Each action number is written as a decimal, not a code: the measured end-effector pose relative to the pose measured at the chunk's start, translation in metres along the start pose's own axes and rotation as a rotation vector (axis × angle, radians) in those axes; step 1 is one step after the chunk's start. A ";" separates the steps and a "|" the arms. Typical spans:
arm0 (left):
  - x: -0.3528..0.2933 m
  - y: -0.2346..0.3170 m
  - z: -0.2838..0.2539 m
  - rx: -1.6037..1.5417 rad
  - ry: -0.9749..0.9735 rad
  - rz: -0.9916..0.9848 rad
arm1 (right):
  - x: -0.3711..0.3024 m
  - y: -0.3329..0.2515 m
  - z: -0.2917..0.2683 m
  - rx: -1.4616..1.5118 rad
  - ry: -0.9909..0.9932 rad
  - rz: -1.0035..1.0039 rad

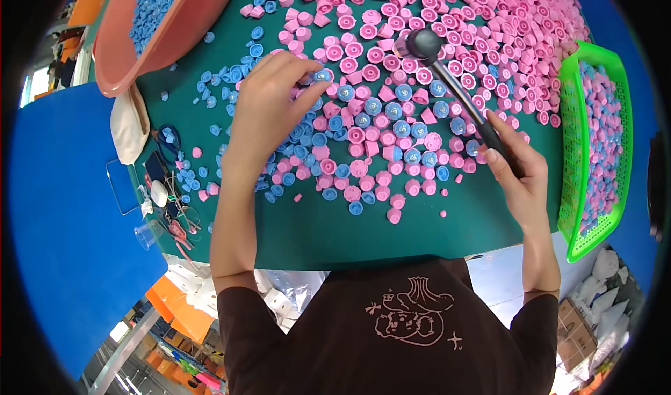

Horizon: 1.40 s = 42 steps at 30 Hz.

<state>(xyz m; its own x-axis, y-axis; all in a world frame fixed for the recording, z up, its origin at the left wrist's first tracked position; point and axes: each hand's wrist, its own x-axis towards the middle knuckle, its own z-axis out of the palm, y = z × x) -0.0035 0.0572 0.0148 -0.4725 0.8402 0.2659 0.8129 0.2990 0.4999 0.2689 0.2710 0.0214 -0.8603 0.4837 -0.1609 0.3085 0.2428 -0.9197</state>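
Note:
My left hand [269, 108] pinches a small blue cap [321, 76] between thumb and fingertips, just above a spread of pink caps [363, 133] with blue caps pressed into them on the green table [314, 234]. My right hand [521, 171] grips the handle of a black mallet [447, 81]. The mallet's round head [423, 44] hovers over the pink caps further back. Loose blue caps [224, 81] lie to the left of my left hand, and a big heap of pink caps [475, 18] fills the far side of the table.
A salmon-coloured basin [140, 63] with blue caps stands at the far left. A green mesh basket [570, 185] holding joined pink and blue caps sits at the right edge. Scissors, a clear cup [147, 234] and small tools lie at the table's left edge.

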 end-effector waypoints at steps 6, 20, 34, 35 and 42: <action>0.002 -0.007 0.005 0.014 -0.049 -0.029 | 0.011 -0.008 0.009 -0.093 -0.091 -0.060; -0.019 -0.014 -0.024 0.054 0.141 -0.113 | 0.031 -0.049 0.038 -0.358 -0.161 -0.311; -0.114 -0.038 -0.085 0.114 0.027 -0.489 | 0.030 -0.042 0.033 0.051 -0.069 0.073; -0.116 -0.039 -0.084 0.120 0.031 -0.494 | 0.029 -0.038 0.033 0.054 -0.074 0.069; -0.128 -0.041 -0.082 0.177 -0.053 -0.608 | 0.022 -0.030 0.032 0.016 -0.086 0.087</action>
<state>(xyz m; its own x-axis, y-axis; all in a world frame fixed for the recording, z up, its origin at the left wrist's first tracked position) -0.0043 -0.0993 0.0282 -0.8535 0.5169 -0.0659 0.4511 0.7962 0.4033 0.2281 0.2473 0.0346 -0.8624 0.4282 -0.2698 0.3774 0.1889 -0.9066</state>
